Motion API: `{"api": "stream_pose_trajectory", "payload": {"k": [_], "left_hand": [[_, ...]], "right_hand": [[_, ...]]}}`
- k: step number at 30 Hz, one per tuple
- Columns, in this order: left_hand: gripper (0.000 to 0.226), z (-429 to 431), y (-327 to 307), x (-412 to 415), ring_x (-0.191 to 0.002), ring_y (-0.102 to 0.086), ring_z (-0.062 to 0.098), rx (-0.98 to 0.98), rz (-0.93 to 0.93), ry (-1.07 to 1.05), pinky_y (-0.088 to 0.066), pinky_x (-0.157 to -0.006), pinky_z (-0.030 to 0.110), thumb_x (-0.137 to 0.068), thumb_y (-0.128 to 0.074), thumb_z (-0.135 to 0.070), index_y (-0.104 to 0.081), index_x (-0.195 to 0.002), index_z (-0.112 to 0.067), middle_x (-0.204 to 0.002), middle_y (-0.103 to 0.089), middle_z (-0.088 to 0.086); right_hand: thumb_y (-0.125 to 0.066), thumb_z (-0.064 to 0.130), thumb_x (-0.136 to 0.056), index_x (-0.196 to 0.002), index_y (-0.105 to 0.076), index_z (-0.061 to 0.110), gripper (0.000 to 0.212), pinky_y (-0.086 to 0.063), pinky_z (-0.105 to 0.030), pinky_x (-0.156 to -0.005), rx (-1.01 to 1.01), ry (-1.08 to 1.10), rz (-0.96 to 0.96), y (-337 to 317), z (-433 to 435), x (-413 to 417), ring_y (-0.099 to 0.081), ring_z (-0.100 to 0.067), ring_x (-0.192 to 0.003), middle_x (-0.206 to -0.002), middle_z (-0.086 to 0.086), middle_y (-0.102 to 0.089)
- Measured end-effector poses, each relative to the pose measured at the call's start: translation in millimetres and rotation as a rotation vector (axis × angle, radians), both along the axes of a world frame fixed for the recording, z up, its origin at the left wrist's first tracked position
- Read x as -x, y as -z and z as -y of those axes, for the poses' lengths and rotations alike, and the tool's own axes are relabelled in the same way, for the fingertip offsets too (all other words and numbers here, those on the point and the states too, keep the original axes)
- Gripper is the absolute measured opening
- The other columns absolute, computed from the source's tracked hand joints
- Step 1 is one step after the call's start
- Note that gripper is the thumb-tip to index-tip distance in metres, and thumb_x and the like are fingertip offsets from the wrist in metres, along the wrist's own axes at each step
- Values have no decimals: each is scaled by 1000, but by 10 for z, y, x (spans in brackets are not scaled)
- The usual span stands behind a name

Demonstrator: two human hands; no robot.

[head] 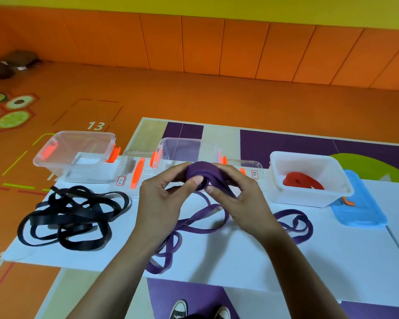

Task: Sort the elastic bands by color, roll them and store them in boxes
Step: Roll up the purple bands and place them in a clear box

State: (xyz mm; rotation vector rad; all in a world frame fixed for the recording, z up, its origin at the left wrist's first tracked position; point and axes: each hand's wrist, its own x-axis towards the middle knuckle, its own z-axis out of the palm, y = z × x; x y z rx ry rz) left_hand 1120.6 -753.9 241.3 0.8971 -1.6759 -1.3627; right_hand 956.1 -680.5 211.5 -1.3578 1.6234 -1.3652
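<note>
A purple elastic band roll (pixel 199 172) is held above the white table (pixel 240 256) between my left hand (pixel 161 203) and my right hand (pixel 237 201), thumbs pressing its front. Its loose purple tail (pixel 194 226) trails down in loops on the table toward me. A tangled black band (pixel 72 217) lies at the left. A rolled red band (pixel 303 180) sits inside the white box (pixel 309 199) at the right. Two clear boxes with orange clasps, one on the left (pixel 78 153) and one in the middle (pixel 182 150), stand at the back.
A blue lid (pixel 359 203) lies right of the white box. Clear lids with orange handles (pixel 137 173) rest between the clear boxes. More purple band (pixel 297 224) loops at the right. My shoes (pixel 200 310) show below the table's near edge.
</note>
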Motion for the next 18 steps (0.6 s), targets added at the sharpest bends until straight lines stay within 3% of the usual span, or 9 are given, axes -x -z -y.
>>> {"api": "stream_pose_trajectory", "payload": {"k": [5, 8, 10, 12, 15, 18], "left_hand": [[20, 17, -48, -54, -90, -73, 14, 23, 36, 17, -56, -83, 19, -90, -74, -14, -76, -105, -28, -95, -78, -9], [25, 11, -75, -68, -86, -75, 11, 31, 48, 32, -55, -81, 15, -90, -74, -14, -74, -100, -37, -92, -77, -13], [23, 15, -75, -69, -86, -74, 10, 39, 58, 29, -55, -81, 14, -91, -74, -14, -75, -100, -36, -91, -77, -13], [19, 22, -59, -68, -88, -73, 10, 35, 49, 21, -55, -82, 16, -91, -73, -14, -77, -101, -29, -92, -78, -9], [16, -24, -36, -14, -90, -74, 13, -73, -67, -28, -57, -82, 21, -90, -72, -15, -78, -103, -22, -95, -79, -4], [16, -104, -15, 100, -95, -76, 19, -262, -212, -107, -58, -82, 23, -90, -72, -16, -78, -103, -23, -99, -80, 1]], "right_hand": [[-72, 36, -94, -140, -59, 35, 47, -46, -27, -103, -13, 67, -332, -40, -26, 180, -58, -9, -120, -124, 16, -65], [-68, 36, -96, -140, -62, 27, 45, -44, -33, -95, 93, 105, -637, -39, -26, 260, -54, -11, -104, -110, 6, -65], [-70, 38, -94, -134, -67, 28, 41, -44, -33, -89, 137, 108, -687, -44, -33, 272, -51, -12, -95, -98, 7, -63], [-74, 39, -91, -121, -73, 34, 30, -46, -32, -86, 85, 55, -527, -73, -49, 258, -56, -12, -93, -93, 8, -63], [-79, 27, -88, -110, -78, 35, 23, -50, -25, -86, 40, 1, -96, -78, -52, 193, -65, -16, -91, -94, 1, -68], [-78, 16, -89, -108, -80, 35, 27, -53, -29, -68, 100, 70, 260, 10, 15, -43, -64, -23, -74, -94, -4, -66]]}}
